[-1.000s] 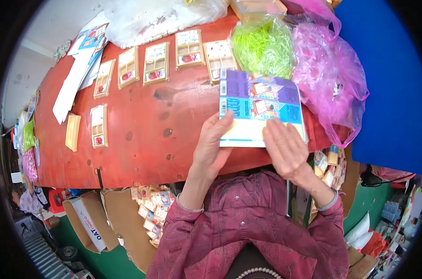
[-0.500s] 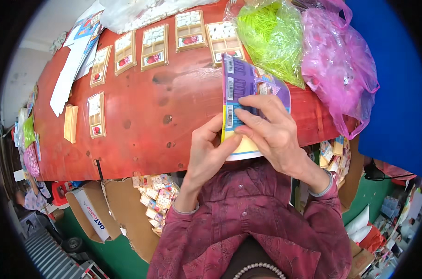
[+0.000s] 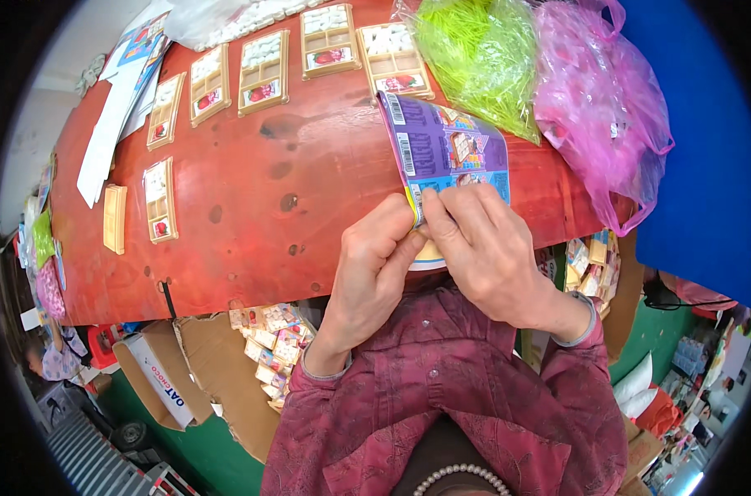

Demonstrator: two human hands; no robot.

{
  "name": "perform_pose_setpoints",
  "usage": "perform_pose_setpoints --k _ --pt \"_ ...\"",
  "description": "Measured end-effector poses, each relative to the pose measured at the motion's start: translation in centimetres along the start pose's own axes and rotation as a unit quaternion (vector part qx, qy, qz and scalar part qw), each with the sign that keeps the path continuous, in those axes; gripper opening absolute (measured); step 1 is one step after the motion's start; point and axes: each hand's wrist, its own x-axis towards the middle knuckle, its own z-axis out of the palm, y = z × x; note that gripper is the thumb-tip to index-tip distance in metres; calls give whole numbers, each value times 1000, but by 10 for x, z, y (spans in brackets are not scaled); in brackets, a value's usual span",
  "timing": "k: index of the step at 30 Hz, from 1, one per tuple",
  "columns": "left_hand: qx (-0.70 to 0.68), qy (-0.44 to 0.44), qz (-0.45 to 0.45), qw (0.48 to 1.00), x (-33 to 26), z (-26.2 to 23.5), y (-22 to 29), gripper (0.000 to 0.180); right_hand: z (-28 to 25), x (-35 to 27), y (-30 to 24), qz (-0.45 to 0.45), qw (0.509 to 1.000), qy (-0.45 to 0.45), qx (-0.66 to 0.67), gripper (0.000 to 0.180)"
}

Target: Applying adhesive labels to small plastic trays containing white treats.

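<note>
In front of my chest is a printed sheet in purple, blue and yellow, with barcodes down its left edge, at the near edge of the red table. My left hand pinches that left edge low down. My right hand is closed on the sheet's lower part, its fingertips bunched beside my left fingers. The fingers hide most of the blue and yellow parts. Just beyond the sheet lies a tan divided tray with white pieces and a strawberry-picture card.
More such trays stand along the far side. At left lie a tan tray and white papers. A bag of lime-green sticks and a pink bag sit at right. Cardboard boxes with small packs flank my lap.
My right fingers, spread over the sheet before, have curled and drawn together at its left edge. My left fingers have closed in on that edge beside them. The whole view has shifted slightly.
</note>
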Motion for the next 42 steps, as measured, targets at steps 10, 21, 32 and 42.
perform_pose_setpoints --k 10,21,32,42 --pt "-270 168 -147 936 3 12 7 14 11 0 14 9 996 78 34 40" --pt "-290 125 -124 941 0 14 21 28 -8 3 15 30 998 18 46 34" --pt "-157 141 -56 976 -7 14 6 20 -8 0 11 42 989 43 132 28" --pt "-58 159 -11 985 -4 18 9 13 -6 -1 -5 52 998 31 8 34"
